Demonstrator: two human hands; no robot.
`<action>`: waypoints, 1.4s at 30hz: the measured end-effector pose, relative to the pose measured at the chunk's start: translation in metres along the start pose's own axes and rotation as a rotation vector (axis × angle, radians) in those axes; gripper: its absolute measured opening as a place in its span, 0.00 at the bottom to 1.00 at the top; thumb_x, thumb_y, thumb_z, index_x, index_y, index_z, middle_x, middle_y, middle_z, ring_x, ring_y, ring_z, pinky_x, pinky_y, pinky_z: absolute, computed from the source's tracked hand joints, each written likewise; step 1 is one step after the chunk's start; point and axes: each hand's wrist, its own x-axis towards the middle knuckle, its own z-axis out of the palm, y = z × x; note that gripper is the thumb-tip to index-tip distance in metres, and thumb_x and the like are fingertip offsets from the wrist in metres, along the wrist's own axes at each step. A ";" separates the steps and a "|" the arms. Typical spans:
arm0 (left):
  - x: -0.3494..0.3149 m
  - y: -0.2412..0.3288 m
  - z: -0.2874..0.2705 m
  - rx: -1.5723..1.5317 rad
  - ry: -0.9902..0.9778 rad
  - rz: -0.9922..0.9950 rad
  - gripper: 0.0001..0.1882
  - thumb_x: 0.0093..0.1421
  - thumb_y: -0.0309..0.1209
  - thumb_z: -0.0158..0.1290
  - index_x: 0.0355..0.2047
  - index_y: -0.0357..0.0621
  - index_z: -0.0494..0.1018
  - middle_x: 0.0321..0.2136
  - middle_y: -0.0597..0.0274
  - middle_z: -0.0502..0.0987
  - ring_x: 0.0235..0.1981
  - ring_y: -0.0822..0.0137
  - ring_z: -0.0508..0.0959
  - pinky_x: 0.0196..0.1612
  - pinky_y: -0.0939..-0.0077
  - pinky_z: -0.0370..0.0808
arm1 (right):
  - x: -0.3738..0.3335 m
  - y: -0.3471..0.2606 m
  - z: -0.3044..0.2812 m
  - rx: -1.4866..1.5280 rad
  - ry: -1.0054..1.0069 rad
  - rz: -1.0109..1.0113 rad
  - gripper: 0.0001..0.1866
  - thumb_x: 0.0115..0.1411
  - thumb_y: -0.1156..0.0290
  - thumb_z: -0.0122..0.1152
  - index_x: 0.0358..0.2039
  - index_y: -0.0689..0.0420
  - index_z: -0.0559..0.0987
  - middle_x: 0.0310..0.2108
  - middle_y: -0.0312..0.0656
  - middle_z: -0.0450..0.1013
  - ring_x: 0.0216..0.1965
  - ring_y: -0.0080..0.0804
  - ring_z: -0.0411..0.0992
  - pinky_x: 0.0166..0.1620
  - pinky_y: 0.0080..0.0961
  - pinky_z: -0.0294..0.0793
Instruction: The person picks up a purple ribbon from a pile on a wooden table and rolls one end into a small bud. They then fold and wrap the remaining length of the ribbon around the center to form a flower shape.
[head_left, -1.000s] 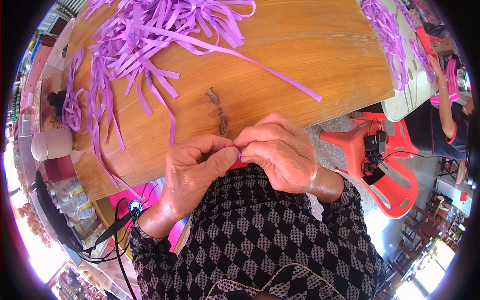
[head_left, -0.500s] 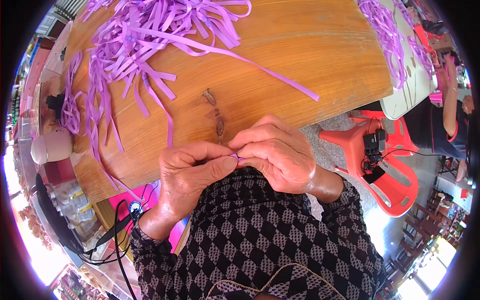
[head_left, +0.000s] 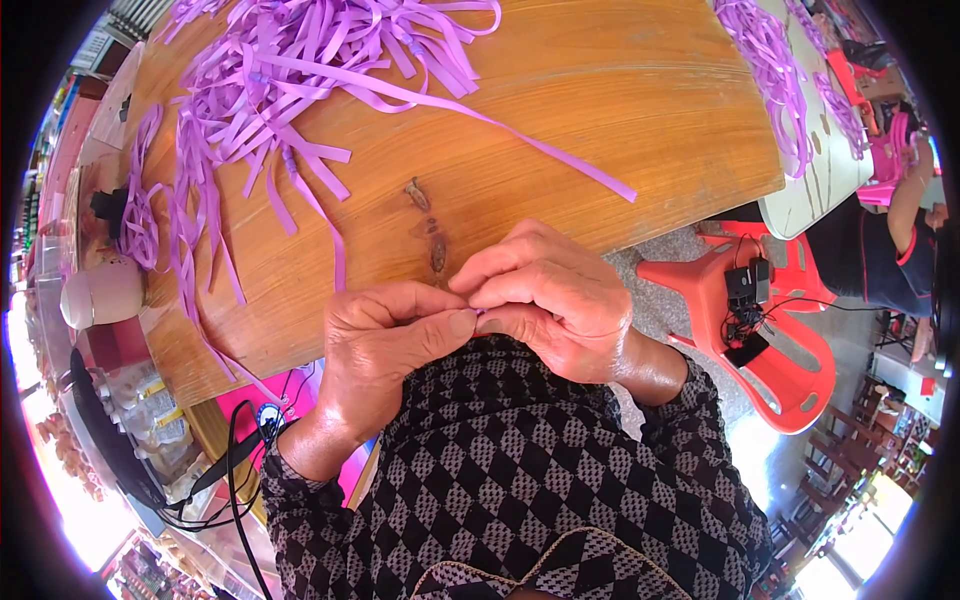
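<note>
My left hand (head_left: 385,340) and my right hand (head_left: 555,305) meet at the fingertips, just past the near edge of the wooden table (head_left: 560,110). Both are closed in a pinch on a small piece of purple ribbon (head_left: 479,311); only a speck of it shows, and the rest is hidden by my fingers. A large tangled heap of purple ribbons (head_left: 290,90) lies at the table's far left, some with knots or wrapped spots. One long strand (head_left: 540,147) stretches from the heap toward the right, and other ends hang toward the near left edge.
On the right, a red plastic chair (head_left: 700,285) carries a black device with cables (head_left: 745,290). A white table (head_left: 815,190) with more purple ribbons stands beyond, where a person in dark clothes (head_left: 860,250) works. A pale rounded object (head_left: 103,292) and black cables (head_left: 235,490) are at left.
My right hand's fingers have lifted and spread a little while its thumb stays at the ribbon. My left hand has barely moved. The other person's arm at far right has shifted.
</note>
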 end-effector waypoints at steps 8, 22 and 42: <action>-0.003 -0.003 -0.004 0.018 0.030 -0.008 0.07 0.48 0.24 0.59 0.27 0.34 0.76 0.19 0.68 0.74 0.17 0.82 0.66 0.21 0.89 0.59 | -0.003 0.001 -0.001 0.031 -0.021 0.031 0.11 0.43 0.78 0.67 0.29 0.61 0.75 0.32 0.44 0.74 0.27 0.34 0.70 0.28 0.25 0.68; -0.003 -0.002 -0.007 0.008 0.002 -0.064 0.05 0.47 0.24 0.58 0.25 0.34 0.76 0.17 0.68 0.73 0.15 0.82 0.64 0.19 0.89 0.56 | -0.005 0.005 0.004 0.092 -0.047 0.030 0.13 0.41 0.78 0.69 0.30 0.60 0.76 0.27 0.40 0.72 0.25 0.31 0.68 0.25 0.24 0.65; -0.010 -0.006 -0.015 0.068 -0.055 0.002 0.04 0.54 0.22 0.55 0.29 0.33 0.76 0.24 0.67 0.76 0.26 0.82 0.71 0.30 0.88 0.68 | -0.002 -0.006 0.003 0.140 -0.133 0.198 0.12 0.43 0.80 0.68 0.28 0.59 0.74 0.27 0.39 0.71 0.26 0.30 0.68 0.29 0.23 0.67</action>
